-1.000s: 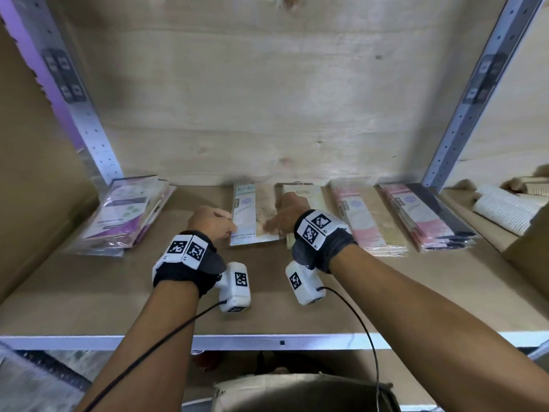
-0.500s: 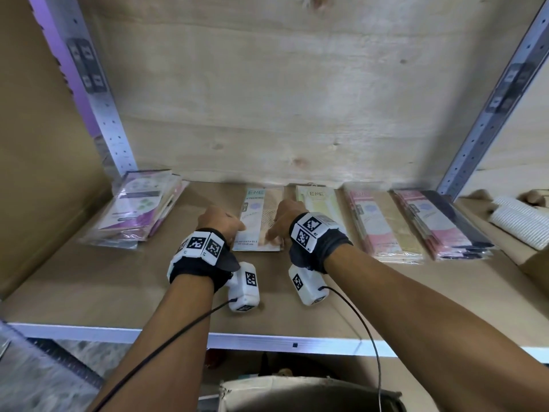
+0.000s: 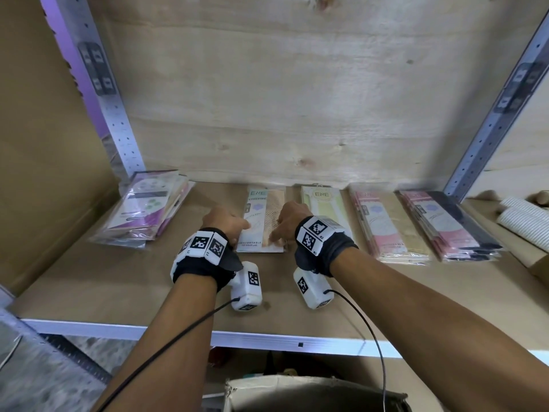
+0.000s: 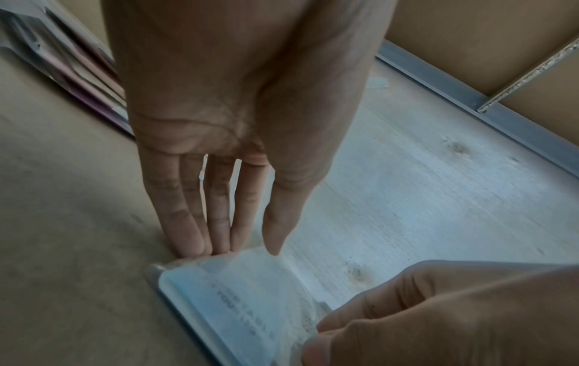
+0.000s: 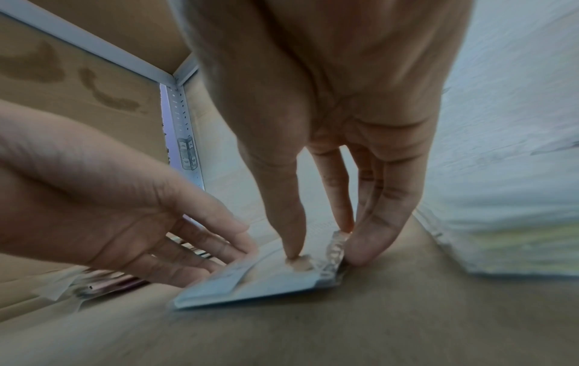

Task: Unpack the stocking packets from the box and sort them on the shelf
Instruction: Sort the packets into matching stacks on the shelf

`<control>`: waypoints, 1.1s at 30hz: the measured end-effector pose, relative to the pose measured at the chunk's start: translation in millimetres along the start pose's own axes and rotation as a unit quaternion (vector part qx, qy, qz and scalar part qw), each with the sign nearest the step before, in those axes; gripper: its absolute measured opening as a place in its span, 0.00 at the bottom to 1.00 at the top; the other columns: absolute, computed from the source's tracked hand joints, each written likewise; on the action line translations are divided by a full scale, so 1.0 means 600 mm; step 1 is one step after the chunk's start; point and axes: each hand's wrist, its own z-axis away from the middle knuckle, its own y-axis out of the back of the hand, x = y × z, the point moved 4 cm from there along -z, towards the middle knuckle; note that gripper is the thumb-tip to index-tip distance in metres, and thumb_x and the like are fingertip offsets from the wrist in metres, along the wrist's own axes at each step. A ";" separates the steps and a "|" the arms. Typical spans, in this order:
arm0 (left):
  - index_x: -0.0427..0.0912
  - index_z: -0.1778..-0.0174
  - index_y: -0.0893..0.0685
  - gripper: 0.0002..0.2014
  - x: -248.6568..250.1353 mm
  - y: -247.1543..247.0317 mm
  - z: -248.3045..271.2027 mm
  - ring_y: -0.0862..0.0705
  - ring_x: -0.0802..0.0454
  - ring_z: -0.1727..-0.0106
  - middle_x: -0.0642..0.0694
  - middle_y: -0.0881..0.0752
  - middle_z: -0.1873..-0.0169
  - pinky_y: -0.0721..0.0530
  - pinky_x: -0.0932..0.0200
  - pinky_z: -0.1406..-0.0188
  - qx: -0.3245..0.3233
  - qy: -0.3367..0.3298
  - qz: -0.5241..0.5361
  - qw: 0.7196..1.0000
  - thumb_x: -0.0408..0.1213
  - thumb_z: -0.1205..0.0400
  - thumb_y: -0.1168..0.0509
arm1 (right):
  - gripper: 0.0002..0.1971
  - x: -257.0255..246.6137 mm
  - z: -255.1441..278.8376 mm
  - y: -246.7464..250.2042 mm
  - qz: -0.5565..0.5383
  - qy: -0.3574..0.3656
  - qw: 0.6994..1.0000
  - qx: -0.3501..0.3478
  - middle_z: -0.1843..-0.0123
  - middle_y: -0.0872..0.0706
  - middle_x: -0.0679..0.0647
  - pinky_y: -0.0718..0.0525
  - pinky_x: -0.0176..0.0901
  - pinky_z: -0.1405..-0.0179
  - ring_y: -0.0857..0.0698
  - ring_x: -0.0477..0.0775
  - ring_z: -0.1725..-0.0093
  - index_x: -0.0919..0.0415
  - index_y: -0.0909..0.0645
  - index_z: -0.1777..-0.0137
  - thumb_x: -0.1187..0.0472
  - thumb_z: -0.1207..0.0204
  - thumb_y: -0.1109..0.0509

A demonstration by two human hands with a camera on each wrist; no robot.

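We have both hands on one stocking packet (image 3: 261, 221) — the pale blue-and-tan one lying flat on the shelf (image 3: 124, 281), between our wrists. Our left hand (image 3: 227, 223) meets its left edge with the fingers (image 4: 188, 222) straight and close together, tips down against the packet's rim where it meets the board; the thumb points down over the top face, and nothing is curled around the packet. Our right hand (image 3: 289, 220) works the opposite edge: the thumb presses onto the top face while the fingers (image 5: 373, 237) come in from the outer side, so the crinkled plastic border is pinched between them.

Just right of the right hand lies a yellow-green packet (image 3: 322, 206), partly hidden behind the wrist. Further out on that side sit a pink-and-tan stack (image 3: 386, 227) and then a pink-and-black stack (image 3: 445, 224), each side by side and aligned front to back. Well left of the left hand, apart from the held packet, a purple-and-white stack (image 3: 145, 209) lies skewed near the metal upright (image 3: 118, 120).

Below the shelf's front edge, beneath our forearms, the open top of the box (image 3: 312, 394) shows — its contents cannot be made out.
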 end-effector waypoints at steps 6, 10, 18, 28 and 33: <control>0.35 0.50 0.09 0.10 -0.001 0.004 -0.001 0.08 0.42 0.55 0.36 0.08 0.52 0.09 0.49 0.48 -0.010 -0.010 -0.011 1.000 0.38 0.22 0.25 | 0.18 0.001 0.002 -0.001 -0.003 0.006 1.000 -0.008 0.54 0.21 0.59 0.18 0.44 0.59 0.21 0.56 0.58 0.61 0.26 0.67 0.58 0.34 0.16; 0.37 0.49 0.10 0.12 0.007 0.028 0.002 0.10 0.39 0.47 0.39 0.09 0.51 0.11 0.48 0.42 0.030 -0.025 -0.052 0.998 0.41 0.21 0.28 | 0.21 0.001 0.001 0.003 0.003 0.016 1.000 0.001 0.44 0.16 0.59 0.14 0.47 0.49 0.15 0.57 0.48 0.66 0.16 0.46 0.56 0.34 0.16; 0.40 0.57 0.10 0.08 0.005 0.154 0.014 0.14 0.42 0.49 0.42 0.09 0.51 0.20 0.56 0.49 0.225 -0.058 -0.031 0.972 0.36 0.21 0.35 | 0.19 -0.074 -0.001 0.019 -0.023 0.124 0.989 0.070 0.38 0.15 0.53 0.25 0.40 0.46 0.19 0.53 0.38 0.57 0.17 0.36 0.52 0.25 0.25; 0.29 0.42 0.14 0.18 -0.098 0.282 -0.004 0.19 0.39 0.56 0.35 0.13 0.49 0.26 0.54 0.63 0.201 0.039 -0.091 0.975 0.40 0.20 0.34 | 0.12 -0.249 -0.011 -0.082 -0.295 0.150 0.939 -0.092 0.52 0.16 0.64 0.10 0.47 0.60 0.14 0.59 0.61 0.73 0.19 0.37 0.72 0.20 0.33; 0.29 0.42 0.15 0.18 -0.123 0.288 -0.004 0.20 0.40 0.58 0.33 0.13 0.48 0.27 0.55 0.63 0.178 0.061 -0.096 0.977 0.39 0.22 0.32 | 0.20 -0.294 -0.006 -0.132 -0.317 0.146 0.924 -0.155 0.47 0.14 0.72 0.13 0.60 0.41 0.14 0.62 0.53 0.67 0.27 0.26 0.69 0.18 0.34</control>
